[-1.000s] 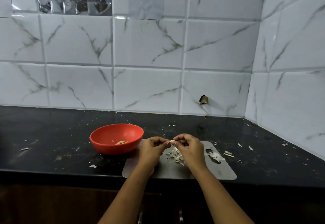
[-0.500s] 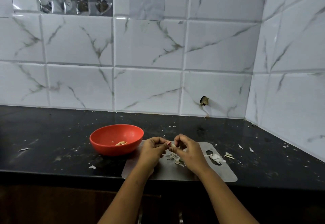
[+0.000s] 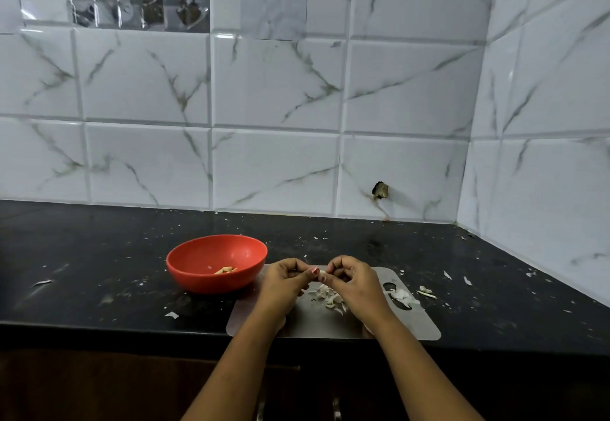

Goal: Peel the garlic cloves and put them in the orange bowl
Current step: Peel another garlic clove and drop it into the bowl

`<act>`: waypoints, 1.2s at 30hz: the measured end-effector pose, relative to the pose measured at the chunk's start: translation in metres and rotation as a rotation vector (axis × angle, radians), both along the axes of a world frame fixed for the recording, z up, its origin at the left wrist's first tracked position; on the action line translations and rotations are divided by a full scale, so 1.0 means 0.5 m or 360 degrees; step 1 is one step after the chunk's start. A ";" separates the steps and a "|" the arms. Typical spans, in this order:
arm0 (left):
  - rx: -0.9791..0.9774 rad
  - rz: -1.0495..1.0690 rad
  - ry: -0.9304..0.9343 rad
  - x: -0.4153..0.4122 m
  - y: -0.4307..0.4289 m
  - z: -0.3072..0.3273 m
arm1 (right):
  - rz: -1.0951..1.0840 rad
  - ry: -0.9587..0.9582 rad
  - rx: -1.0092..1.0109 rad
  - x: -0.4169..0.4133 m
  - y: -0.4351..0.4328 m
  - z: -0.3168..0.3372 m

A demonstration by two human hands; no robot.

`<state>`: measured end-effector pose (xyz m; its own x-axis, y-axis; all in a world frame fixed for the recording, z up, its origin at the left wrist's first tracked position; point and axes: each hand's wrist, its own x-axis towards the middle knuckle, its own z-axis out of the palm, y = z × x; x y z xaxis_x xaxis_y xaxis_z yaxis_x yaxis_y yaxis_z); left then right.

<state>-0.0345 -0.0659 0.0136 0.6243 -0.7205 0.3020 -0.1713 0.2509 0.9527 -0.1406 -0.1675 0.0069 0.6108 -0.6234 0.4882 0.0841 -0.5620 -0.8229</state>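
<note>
An orange bowl (image 3: pixel 185 267) stands on the black counter, left of my hands, with a few peeled garlic cloves (image 3: pixel 225 269) inside. My left hand (image 3: pixel 283 283) and my right hand (image 3: pixel 355 283) meet fingertip to fingertip above a grey cutting board (image 3: pixel 409 325). Between them both pinch a small pale garlic clove (image 3: pixel 321 276), mostly hidden by the fingers. A heap of white garlic skins (image 3: pixel 326 298) lies on the board just under the hands.
More skins (image 3: pixel 404 296) lie over the board's handle hole, and loose bits (image 3: pixel 425 291) sit on the counter to the right. Flakes are scattered over the black counter (image 3: pixel 82 255). Tiled walls close the back and right side. The counter's front edge runs under my forearms.
Both hands stay joined on the clove over the board. My right hand dipped toward the skins, then came back up level with the left.
</note>
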 end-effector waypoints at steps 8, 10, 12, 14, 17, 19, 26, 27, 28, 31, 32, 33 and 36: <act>-0.0011 -0.0016 0.0006 -0.001 0.000 0.000 | -0.0061 -0.0018 -0.0018 0.000 -0.002 -0.002; -0.0015 -0.0027 0.0018 0.000 0.001 0.000 | -0.0063 -0.0008 -0.0022 0.000 -0.003 -0.003; -0.0021 -0.0053 0.0024 0.001 0.001 -0.001 | -0.0052 0.0005 -0.0032 0.001 -0.004 -0.003; -0.0027 -0.0072 0.0023 0.003 0.002 -0.001 | -0.0018 0.0012 -0.0041 0.001 -0.005 -0.003; -0.0046 -0.0088 0.0028 0.004 0.001 -0.002 | 0.0025 0.0016 -0.0073 0.000 -0.009 -0.002; -0.0061 -0.0097 0.0041 0.005 0.001 -0.002 | 0.0075 0.0028 -0.0095 0.001 -0.011 -0.003; -0.0143 -0.0086 0.0103 -0.006 0.001 0.002 | 0.0022 0.0102 -0.0288 0.008 -0.009 -0.009; -0.0155 -0.0056 0.0117 -0.006 0.002 0.001 | -0.0023 0.0132 -0.0370 0.010 -0.007 -0.011; -0.0169 -0.0020 0.0138 -0.006 0.002 0.001 | -0.0063 0.0163 -0.0447 0.011 -0.005 -0.012; -0.0177 0.0059 0.0185 0.000 0.000 -0.001 | -0.0061 0.0207 -0.0577 0.008 0.009 -0.009; -0.0174 0.0065 0.0196 0.001 -0.001 -0.001 | -0.0035 0.0201 -0.0591 0.006 0.014 -0.007; -0.0178 0.0074 0.0218 0.003 -0.001 -0.002 | -0.0010 0.0195 -0.0599 0.003 0.019 -0.005; -0.0217 0.0117 0.0367 0.012 -0.003 -0.004 | 0.0015 0.0223 -0.0606 -0.002 0.025 -0.001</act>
<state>-0.0287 -0.0674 0.0117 0.7369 -0.6331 0.2368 0.0239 0.3744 0.9269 -0.1414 -0.1548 0.0064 0.6927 -0.4082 0.5946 -0.0074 -0.8284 -0.5601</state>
